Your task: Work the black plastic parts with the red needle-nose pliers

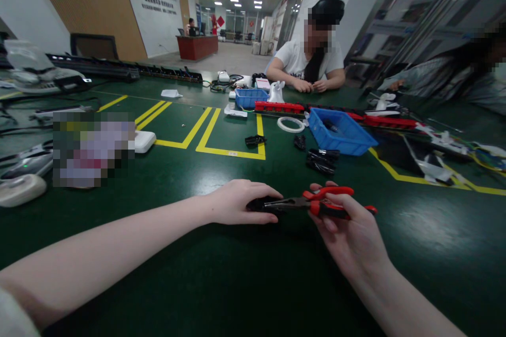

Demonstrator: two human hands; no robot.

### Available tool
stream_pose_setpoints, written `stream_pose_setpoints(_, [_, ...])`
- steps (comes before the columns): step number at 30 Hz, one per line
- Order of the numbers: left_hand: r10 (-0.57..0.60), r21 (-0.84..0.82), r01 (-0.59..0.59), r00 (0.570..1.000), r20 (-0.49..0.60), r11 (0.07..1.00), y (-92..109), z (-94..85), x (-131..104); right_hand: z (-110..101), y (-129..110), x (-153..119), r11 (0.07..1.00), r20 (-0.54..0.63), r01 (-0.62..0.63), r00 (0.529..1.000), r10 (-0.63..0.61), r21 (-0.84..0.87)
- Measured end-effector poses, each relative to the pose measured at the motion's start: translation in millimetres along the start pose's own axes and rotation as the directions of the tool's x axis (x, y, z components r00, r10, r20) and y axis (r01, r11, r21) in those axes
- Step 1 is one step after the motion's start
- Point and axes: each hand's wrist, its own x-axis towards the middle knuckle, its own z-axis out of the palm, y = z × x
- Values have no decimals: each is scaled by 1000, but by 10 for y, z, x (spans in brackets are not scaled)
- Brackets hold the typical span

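Note:
Red-handled needle-nose pliers [332,201] are gripped in my right hand [351,226], their jaws pointing left. My left hand [241,201] is closed around a small black glossy piece [259,204], whose exact kind I cannot make out. The jaws of the pliers reach this black piece at the left fingertips; whether they clamp it is hidden. Beyond my hands, a bundle of black glossy pieces [322,160] lies on the green table [190,274]. Two smaller black clumps, one farther left [255,140] and one nearer the bundle [299,141], lie behind it.
A blue bin [342,134] and a smaller blue bin [252,98] stand farther back, with a white tape roll [291,125] between them. Red strips [279,107] run behind. At left are a white charger-like box [144,141] and a white mouse [21,190]. A person [308,60] sits opposite.

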Motion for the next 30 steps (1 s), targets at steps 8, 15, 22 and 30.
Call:
stream_pose_setpoints(8, [-86, 167, 92, 995, -43, 982, 15, 29, 4, 22, 30, 17, 999, -17, 18, 1000, -19, -28])
stream_pose_setpoints(15, [-164, 343, 177, 984, -67, 922, 15, 77, 24, 16, 31, 24, 999, -20, 30, 999, -31, -33])
stream_pose_setpoints(22, [-143, 443, 150, 988, -51, 884, 26, 78, 19, 10, 41, 43, 999, -24, 21, 999, -22, -32])
stream_pose_setpoints(30, [-104, 398, 117, 993, -54, 910, -10, 82, 21, -16, 58, 52, 1000, -11, 5, 1000, -5, -24])
